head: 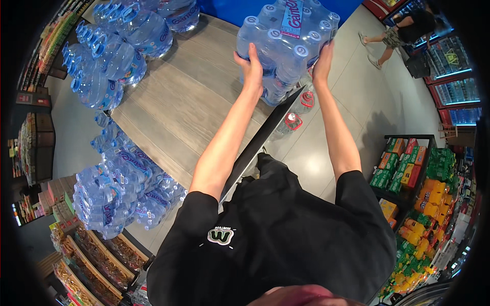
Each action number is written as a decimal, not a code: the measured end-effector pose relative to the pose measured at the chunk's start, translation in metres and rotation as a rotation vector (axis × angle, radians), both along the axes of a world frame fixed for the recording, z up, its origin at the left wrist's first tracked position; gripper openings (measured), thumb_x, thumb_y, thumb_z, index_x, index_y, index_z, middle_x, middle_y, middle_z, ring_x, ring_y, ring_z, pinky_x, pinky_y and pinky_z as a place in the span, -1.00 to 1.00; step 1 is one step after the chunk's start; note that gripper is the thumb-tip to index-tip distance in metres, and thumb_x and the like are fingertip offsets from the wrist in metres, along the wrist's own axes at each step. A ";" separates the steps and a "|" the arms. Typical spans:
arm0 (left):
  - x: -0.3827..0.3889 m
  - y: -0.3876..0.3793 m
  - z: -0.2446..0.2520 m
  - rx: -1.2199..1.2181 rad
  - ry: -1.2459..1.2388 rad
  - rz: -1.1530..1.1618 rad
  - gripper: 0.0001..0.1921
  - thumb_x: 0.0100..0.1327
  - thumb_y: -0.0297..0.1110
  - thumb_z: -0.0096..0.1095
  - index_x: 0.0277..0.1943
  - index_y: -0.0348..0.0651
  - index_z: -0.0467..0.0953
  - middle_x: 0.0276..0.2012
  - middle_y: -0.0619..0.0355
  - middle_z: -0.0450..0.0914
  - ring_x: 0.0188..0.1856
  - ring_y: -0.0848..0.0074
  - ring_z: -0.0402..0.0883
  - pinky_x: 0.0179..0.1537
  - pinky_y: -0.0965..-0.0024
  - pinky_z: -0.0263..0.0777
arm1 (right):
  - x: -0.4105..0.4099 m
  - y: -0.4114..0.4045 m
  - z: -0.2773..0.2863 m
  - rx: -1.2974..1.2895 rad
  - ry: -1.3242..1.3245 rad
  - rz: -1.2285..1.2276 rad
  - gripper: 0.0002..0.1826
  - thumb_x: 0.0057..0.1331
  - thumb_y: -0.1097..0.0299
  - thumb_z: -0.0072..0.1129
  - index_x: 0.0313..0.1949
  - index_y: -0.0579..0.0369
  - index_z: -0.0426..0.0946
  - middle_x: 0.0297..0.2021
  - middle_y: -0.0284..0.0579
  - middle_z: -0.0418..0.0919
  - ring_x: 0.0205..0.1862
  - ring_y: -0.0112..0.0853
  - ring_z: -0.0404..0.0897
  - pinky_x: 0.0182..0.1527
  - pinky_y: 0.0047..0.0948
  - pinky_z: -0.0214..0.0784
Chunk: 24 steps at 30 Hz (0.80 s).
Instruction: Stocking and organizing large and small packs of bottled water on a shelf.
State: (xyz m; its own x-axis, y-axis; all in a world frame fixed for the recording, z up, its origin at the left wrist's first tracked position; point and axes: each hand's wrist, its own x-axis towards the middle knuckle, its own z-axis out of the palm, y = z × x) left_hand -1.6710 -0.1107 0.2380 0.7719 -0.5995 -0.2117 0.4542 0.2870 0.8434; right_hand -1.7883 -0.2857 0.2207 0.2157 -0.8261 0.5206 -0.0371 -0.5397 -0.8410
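A shrink-wrapped pack of blue-tinted water bottles (285, 49) is gripped between my two hands at the top centre, over the far right part of a wood-look display platform (172, 91). My left hand (252, 70) presses on the pack's left side, thumb and fingers against the plastic. On the opposite side, my right hand (323, 65) holds the pack near its right edge; part of that hand's fingers is hidden. Whether the pack's underside touches the platform cannot be told. Large handled water jugs (111, 53) stand in rows along the platform's far left edge.
Wrapped bottle packs (111, 191) are stacked on the floor at the left. Red-capped jugs (293, 121) stand beside the platform's black edge (264, 137). A person (405, 28) is at the upper right by drink coolers (455, 91). Shelves of drink cartons (398, 168) stand at the right.
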 end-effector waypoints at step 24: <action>0.014 0.023 -0.002 0.208 -0.200 0.039 -0.06 0.33 0.18 0.13 0.46 -0.28 -0.18 0.32 -0.27 0.21 0.27 0.15 0.36 0.22 0.23 0.29 | 0.007 0.054 -0.089 0.846 -0.303 0.256 -0.15 0.48 -0.30 -0.50 0.41 0.23 0.05 0.37 -0.12 0.18 0.36 -0.32 0.18 0.39 -0.36 -0.04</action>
